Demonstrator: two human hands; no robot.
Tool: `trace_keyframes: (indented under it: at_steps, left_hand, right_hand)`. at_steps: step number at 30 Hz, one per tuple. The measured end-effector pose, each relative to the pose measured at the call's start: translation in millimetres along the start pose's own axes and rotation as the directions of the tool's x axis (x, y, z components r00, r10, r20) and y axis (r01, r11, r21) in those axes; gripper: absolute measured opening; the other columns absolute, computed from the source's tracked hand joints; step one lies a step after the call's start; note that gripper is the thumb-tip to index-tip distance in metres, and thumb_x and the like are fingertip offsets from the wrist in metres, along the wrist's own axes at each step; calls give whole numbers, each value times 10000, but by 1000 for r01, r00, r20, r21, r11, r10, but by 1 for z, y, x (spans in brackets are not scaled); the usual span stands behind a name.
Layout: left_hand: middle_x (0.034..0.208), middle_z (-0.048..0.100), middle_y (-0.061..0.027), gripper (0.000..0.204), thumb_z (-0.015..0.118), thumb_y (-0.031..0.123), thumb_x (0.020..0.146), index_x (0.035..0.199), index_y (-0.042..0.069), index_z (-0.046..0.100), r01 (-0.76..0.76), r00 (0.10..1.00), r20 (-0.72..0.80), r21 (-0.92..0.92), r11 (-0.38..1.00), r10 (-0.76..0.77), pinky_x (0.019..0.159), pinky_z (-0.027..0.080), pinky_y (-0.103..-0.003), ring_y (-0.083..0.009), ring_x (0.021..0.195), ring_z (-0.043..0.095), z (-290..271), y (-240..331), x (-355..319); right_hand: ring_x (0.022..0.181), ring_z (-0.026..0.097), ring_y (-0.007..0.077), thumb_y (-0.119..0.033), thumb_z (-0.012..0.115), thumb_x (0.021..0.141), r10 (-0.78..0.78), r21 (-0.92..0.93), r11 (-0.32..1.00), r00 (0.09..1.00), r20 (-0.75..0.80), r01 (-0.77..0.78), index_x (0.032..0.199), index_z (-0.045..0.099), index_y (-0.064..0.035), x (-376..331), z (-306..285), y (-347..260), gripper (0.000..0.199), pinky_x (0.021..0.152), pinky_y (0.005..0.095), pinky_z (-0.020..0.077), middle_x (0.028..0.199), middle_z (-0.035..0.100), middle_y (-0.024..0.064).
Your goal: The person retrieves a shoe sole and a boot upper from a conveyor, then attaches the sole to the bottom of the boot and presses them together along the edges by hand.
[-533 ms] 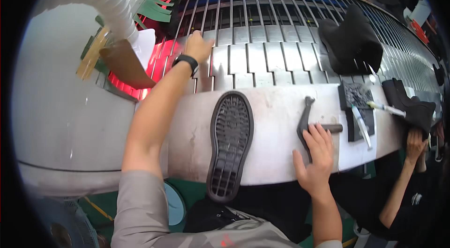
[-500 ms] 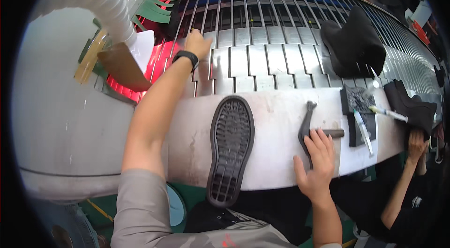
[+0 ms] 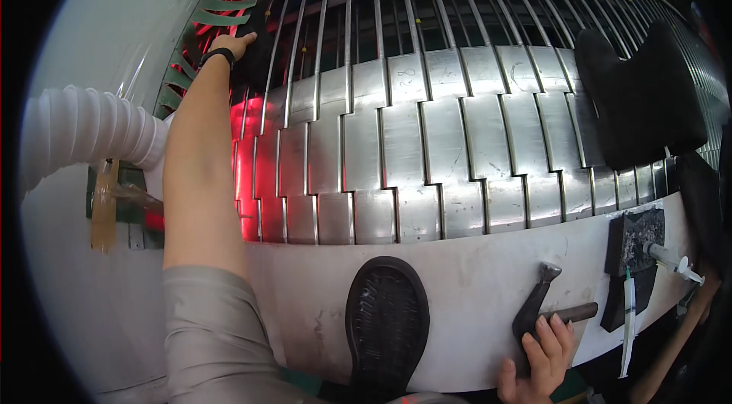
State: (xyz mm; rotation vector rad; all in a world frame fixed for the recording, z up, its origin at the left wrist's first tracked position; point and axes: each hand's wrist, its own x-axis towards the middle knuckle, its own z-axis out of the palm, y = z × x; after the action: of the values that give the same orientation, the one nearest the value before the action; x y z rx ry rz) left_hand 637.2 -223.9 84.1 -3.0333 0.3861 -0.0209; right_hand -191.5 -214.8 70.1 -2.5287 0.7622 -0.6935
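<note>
Here at 10 to 11 o'clock, the left hand (image 3: pixel 231 45) meets a matte black bulky shape (image 3: pixel 258 54), grip impossible to tell, while toward 5 the half-open right hand (image 3: pixel 540 358) rests fingers on a black curved metal-tipped hammer (image 3: pixel 530 312), a black oval-ended treaded sole (image 3: pixel 387 320) at 6.

You wear a creased grey short sleeve (image 3: pixel 215 328) at the frame's lower left and a black wristband (image 3: pixel 220 52) at upper left; your shirtfront (image 3: pixel 436 399) has a reddish mark (image 3: pixel 409 399); your hands (image 3: pixel 550 354) are bare.
</note>
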Motion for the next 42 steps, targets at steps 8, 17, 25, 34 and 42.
trace_keyframes:
  at_steps: [8, 17, 25, 34, 42]
  left_hand:
    - [1508, 651, -141, 750, 843, 497, 895, 1486, 101, 603, 40, 987, -162, 134, 990, -18, 1175, 447, -540, -338, 1429, 588, -41, 72, -129]
    - [1282, 636, -185, 741, 928, 409, 775, 1309, -1, 619, -468, 721, -526, 109, 877, 450, 1005, 567, -507, -387, 1235, 617, -87, 78, -313]
    - [1124, 763, -204, 748, 938, 467, 802, 1262, -65, 686, -673, 676, -733, -569, 473, 79, 959, 560, -418, -330, 1036, 736, -180, 0, -481]
    - [1349, 721, -117, 480, 635, 341, 1105, 1425, -16, 623, -222, 739, -589, -671, -707, 327, 1111, 529, -450, -270, 1222, 699, -185, -113, -683]
    - [1462, 672, -43, 520, 546, 478, 1125, 1529, 152, 574, 308, 712, -272, -707, -636, 647, 1157, 498, -460, -240, 1326, 645, -72, -118, -786]
  right_hand:
    - [1352, 582, 497, -184, 747, 824, 28, 16, 999, 999, 31, -28, 1240, 704, 6, -5, 3, 0, 459, 1184, 662, 377, 1394, 672, 254]
    - [1309, 635, 414, -161, 815, 792, -62, 117, 989, 977, -206, 88, 1149, 766, 10, -9, 9, 5, 399, 1161, 591, 418, 1318, 719, 207]
    - [1259, 646, 423, -48, 814, 812, -34, 368, 920, 962, -269, 135, 1131, 733, 29, -66, -34, -4, 338, 1085, 506, 497, 1317, 711, 229]
    - [1304, 678, 326, -132, 798, 940, -133, 779, 624, 991, 18, 70, 1362, 679, 32, -103, -56, -85, 468, 1131, 410, 503, 1393, 701, 226]
    - [1165, 669, 217, -101, 774, 932, -66, 942, 319, 994, -85, 102, 1330, 664, 13, -133, -66, -112, 429, 1048, 391, 522, 1295, 706, 112]
